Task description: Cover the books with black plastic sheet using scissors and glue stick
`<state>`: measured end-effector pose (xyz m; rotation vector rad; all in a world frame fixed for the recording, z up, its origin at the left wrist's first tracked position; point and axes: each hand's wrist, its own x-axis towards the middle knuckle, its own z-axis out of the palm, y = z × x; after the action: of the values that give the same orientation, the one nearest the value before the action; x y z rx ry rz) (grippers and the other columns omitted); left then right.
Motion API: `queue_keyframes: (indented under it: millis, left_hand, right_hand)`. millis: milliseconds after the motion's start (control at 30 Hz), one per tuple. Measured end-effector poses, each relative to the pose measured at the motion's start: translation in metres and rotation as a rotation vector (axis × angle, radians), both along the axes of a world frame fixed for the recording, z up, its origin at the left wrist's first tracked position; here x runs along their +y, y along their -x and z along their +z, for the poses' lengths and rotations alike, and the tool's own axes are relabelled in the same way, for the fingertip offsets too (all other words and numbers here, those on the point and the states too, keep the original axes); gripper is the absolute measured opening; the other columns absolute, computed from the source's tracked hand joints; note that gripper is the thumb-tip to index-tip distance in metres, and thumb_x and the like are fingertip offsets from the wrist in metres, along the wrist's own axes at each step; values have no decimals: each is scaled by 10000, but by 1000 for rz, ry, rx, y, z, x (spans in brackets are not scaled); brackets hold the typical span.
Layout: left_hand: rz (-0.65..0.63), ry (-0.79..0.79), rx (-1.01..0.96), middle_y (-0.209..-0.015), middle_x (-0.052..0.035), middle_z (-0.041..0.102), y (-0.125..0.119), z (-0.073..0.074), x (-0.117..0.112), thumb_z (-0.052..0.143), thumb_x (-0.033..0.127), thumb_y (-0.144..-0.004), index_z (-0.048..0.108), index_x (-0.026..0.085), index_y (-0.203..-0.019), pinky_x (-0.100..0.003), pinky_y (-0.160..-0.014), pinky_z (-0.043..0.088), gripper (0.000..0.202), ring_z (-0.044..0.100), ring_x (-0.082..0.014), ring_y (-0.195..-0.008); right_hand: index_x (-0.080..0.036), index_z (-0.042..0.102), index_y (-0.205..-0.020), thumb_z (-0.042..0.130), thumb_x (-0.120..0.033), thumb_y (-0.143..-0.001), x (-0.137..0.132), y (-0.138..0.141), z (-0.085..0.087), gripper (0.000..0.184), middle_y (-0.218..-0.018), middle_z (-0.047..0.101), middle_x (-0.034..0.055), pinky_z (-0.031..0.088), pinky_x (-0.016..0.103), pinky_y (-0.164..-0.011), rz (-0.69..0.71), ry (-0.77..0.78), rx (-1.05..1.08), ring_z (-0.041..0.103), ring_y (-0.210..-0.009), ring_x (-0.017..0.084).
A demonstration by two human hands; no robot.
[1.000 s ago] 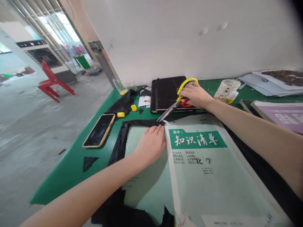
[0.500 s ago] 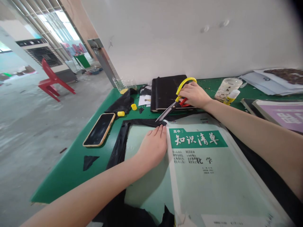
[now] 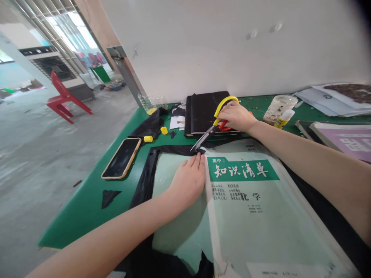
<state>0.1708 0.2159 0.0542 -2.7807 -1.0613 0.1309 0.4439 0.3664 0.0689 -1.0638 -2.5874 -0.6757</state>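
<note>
A chemistry study book (image 3: pixel 243 227) lies spread on the green bench (image 3: pixel 87 208), printed front cover upward on the right, a plain pale-green panel on the left and the white spine (image 3: pixel 210 216) between them. Its spine runs away from the wearer, leaning slightly left at the far end, and the title reads upright from here. A thin black covering (image 3: pixel 146 173), cloth or paper, borders the left panel and shows along the book's far and right edges; at its near edge the covering is ragged.

The left hand (image 3: pixel 189 177) lies across the book's left panel, unclenched, fingertips on the black strip by the spine's far end, probably to steady it; the thumb is hidden. Left of the book are a black scrap (image 3: pixel 110 197) and a phone (image 3: pixel 121 158).

At the book's far edge, scissors (image 3: pixel 206 135) slant with their long axis from handles far right to tips near left, aimed at the strip just beyond the fingertips. The right hand (image 3: pixel 237 116) grasps their yellow-and-red handles, seemingly from beyond the book so the blades reach back toward the strip. Farther beyond the book lies a black notebook (image 3: pixel 205 108); a glue stick (image 3: pixel 284 119) stands tilted to its far right, beside a clear container (image 3: pixel 278 104).
</note>
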Motion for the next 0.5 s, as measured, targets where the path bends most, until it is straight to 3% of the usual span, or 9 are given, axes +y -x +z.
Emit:
queue_keyframes:
  millis: [200,367,500]
  left_hand:
    - [21,-22,37,-1422,-238,381,-4,8,-1,339,96,-863,310,-23,-1397,-427,-872,452,549,474,-311,-1175]
    - [-1,68,144,-1494,-241,222,-5,4,-1,384,31,-774,229,-14,-1429,-352,-708,503,675,441,-305,-1246]
    - [-2,86,145,-1502,-241,186,-4,4,-1,349,28,-789,265,-3,-1420,-339,-660,510,638,438,-311,-1255]
  right_hand:
    - [-201,631,-896,444,-232,-873,-2,5,2,191,-843,670,41,291,350,-804,-14,-7,-40,551,-869,198]
    - [-202,594,-970,442,-310,-878,-4,7,3,208,-913,654,58,279,355,-798,-32,-45,-95,517,-902,221]
    - [-190,573,-978,483,-337,-843,-4,8,6,219,-929,642,70,280,351,-796,-36,-51,-135,505,-898,225]
